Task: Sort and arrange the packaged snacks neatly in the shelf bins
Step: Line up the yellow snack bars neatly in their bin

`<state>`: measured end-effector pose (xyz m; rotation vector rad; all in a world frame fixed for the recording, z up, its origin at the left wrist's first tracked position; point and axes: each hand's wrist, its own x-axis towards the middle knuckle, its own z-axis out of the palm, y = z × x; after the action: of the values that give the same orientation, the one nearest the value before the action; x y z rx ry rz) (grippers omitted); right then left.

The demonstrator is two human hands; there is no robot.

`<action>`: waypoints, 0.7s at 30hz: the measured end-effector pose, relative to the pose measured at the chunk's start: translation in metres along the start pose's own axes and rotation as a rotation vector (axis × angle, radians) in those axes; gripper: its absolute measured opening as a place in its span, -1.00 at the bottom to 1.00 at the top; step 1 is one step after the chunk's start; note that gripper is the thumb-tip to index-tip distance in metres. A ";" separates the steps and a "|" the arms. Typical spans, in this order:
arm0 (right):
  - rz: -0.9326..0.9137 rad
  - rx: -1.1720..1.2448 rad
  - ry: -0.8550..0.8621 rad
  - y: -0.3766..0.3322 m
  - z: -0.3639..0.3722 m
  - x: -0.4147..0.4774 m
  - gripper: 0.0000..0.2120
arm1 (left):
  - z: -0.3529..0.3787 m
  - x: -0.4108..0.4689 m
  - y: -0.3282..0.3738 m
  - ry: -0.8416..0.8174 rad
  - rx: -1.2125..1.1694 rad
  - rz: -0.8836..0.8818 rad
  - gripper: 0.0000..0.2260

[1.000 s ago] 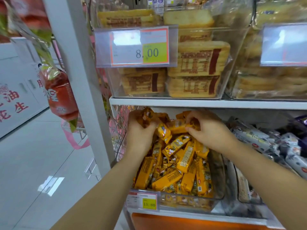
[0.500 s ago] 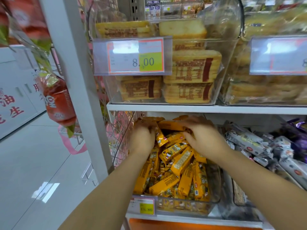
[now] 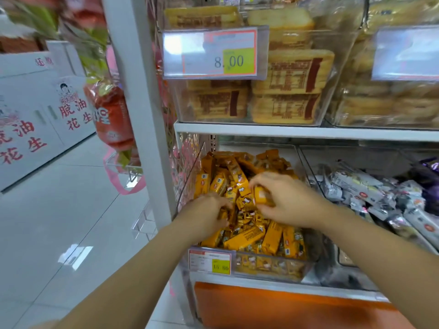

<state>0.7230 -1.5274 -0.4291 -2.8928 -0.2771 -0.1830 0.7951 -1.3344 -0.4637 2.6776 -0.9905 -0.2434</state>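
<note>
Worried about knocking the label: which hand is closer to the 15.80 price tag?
Left. The left hand is among yellow packets just above the price tag; the right hand pinches a packet farther right.

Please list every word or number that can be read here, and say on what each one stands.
"8.00": upper price tag.
"15 80": lower price tag.
"脆油" above "花生", in red: white box on the left.
Too blurred or too small to read: the right tag, the print on the snacks, the red bag, and the small print on both price tags.
</note>
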 end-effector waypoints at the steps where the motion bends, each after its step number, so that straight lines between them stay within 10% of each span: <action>1: 0.021 0.085 0.131 -0.002 -0.005 -0.003 -0.60 | 0.001 0.000 0.000 -0.022 0.028 0.001 -0.60; 7: 0.210 0.176 0.539 0.017 -0.003 0.018 -0.81 | 0.001 0.001 0.000 -0.125 0.102 0.005 -0.55; 13: 0.323 -0.263 0.092 0.038 0.010 0.034 -0.56 | 0.003 0.004 -0.004 -0.130 0.076 -0.014 -0.57; 18: 0.070 -0.081 0.246 0.005 0.000 0.012 -0.70 | 0.002 0.003 -0.006 -0.068 -0.144 -0.032 -0.61; 21: -0.100 -0.002 -0.170 -0.016 0.009 0.002 -0.72 | 0.000 0.003 -0.009 -0.060 -0.257 -0.054 -0.64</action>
<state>0.7225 -1.5099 -0.4343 -2.9017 -0.4516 0.0470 0.8035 -1.3299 -0.4664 2.4769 -0.8415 -0.4330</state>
